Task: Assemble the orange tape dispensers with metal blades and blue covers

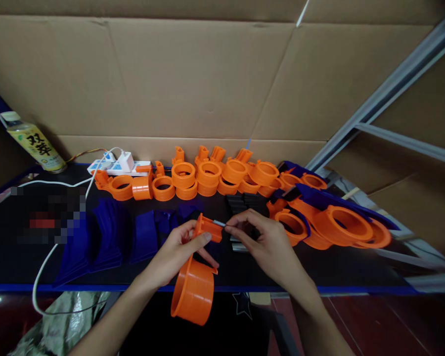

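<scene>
In the head view, my left hand (183,247) grips an orange plastic ring part (198,291) by its narrow slotted arm, and the wide ring hangs below, over the table's front edge. My right hand (257,232) pinches the end of a thin toothed strip (219,223), grey and dark. The strip's other end lies at the slot of the orange arm; how deep it sits inside I cannot tell. Just behind and below my right hand lie several black and grey strip-like pieces (239,245) on the dark table.
Rows of orange ring parts (207,173) stand at the back. More rings (343,222), with blue curved pieces, lie at right. Stacked blue panels (111,235) lie at left. A power strip (118,165), white cable (46,267) and drink bottle (37,143) are on the left.
</scene>
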Available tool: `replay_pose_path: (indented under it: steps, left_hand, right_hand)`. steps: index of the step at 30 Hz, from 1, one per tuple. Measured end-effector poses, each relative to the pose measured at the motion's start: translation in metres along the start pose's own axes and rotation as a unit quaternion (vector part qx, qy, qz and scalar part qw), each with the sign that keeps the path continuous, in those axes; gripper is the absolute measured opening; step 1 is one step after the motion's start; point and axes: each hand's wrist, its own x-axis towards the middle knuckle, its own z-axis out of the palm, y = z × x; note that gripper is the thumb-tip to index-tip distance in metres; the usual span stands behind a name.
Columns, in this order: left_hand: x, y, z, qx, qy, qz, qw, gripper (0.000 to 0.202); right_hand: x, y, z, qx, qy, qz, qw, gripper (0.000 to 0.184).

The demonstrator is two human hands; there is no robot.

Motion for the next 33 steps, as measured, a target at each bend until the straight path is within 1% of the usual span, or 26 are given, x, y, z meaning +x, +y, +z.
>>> replay_pose_path:
  steps: [4,6,8,10,13,16,18,20,23,28,33]
  left_hand:
    - [0.001,-0.004,0.0,-0.008,-0.013,0.007,1.0,0.036]
    - [0.001,-0.005,0.001,-0.023,-0.018,0.004,1.0,0.039]
    - [0.001,-0.005,0.0,-0.038,-0.004,-0.004,0.999,0.041]
    - [0.001,-0.003,-0.001,-0.047,0.02,-0.019,0.999,0.041]
    - [0.0,0.004,-0.004,-0.057,0.054,-0.027,0.996,0.04]
    - [0.0,0.01,-0.007,-0.078,0.085,-0.019,0.993,0.038]
    - [0.001,0.012,-0.009,-0.094,0.099,-0.016,0.991,0.037]
    - [0.002,0.012,-0.01,-0.105,0.106,-0.016,0.989,0.037]
    - [0.002,0.011,-0.01,-0.106,0.111,-0.018,0.988,0.036]
    - [0.001,0.011,-0.008,-0.105,0.106,-0.019,0.989,0.037]
    - [0.0,0.013,-0.009,-0.106,0.094,-0.02,0.99,0.039]
  right_hand:
    - [0.004,0.0,0.011,-0.014,-0.012,-0.033,0.999,0.01]
    - [0.004,0.0,0.018,-0.013,0.002,-0.052,0.999,0.012]
    - [0.005,0.001,0.021,-0.017,0.022,-0.066,0.997,0.014]
    - [0.005,0.004,0.018,-0.029,0.028,-0.078,0.996,0.02]
    - [0.003,0.016,0.0,-0.086,0.006,-0.089,0.992,0.031]
    - [0.0,0.032,-0.019,-0.185,-0.042,-0.098,0.977,0.028]
    - [-0.002,0.041,-0.025,-0.246,-0.073,-0.105,0.961,0.025]
    - [-0.003,0.047,-0.026,-0.287,-0.094,-0.109,0.947,0.022]
    - [-0.003,0.05,-0.023,-0.312,-0.113,-0.116,0.936,0.021]
    - [-0.001,0.047,-0.02,-0.313,-0.133,-0.123,0.932,0.016]
    - [-0.001,0.048,-0.02,-0.303,-0.132,-0.124,0.936,0.016]
